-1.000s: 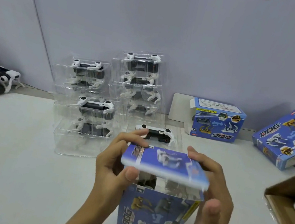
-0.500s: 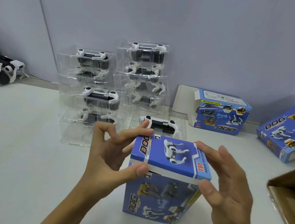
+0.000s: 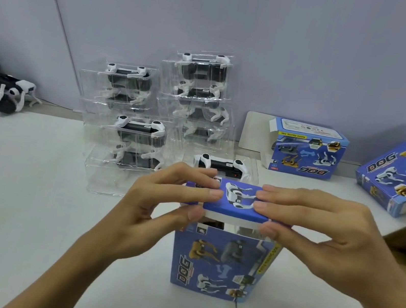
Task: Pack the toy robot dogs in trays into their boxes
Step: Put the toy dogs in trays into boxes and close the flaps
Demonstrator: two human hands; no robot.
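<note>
pinching the box (image 3: pixel 218 261) lid, both grips, left (image 3: pixel 161 206) and right (image 3: pixel 317 235); stacked trays (image 3: pixel 134 126) behind, spare boxes (image 3: pixel 307 149) beside.

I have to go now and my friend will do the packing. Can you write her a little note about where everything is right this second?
Left hand and right hand: both pinch the top flap of the upright blue box, fingers above, thumbs at its front edge.
Done: a tray seems to be inside; the flap is not yet tucked.
Left: close it, then pack the single tray behind it and the stacked trays. An open box waits at the wall; loose dogs lie far left.
</note>
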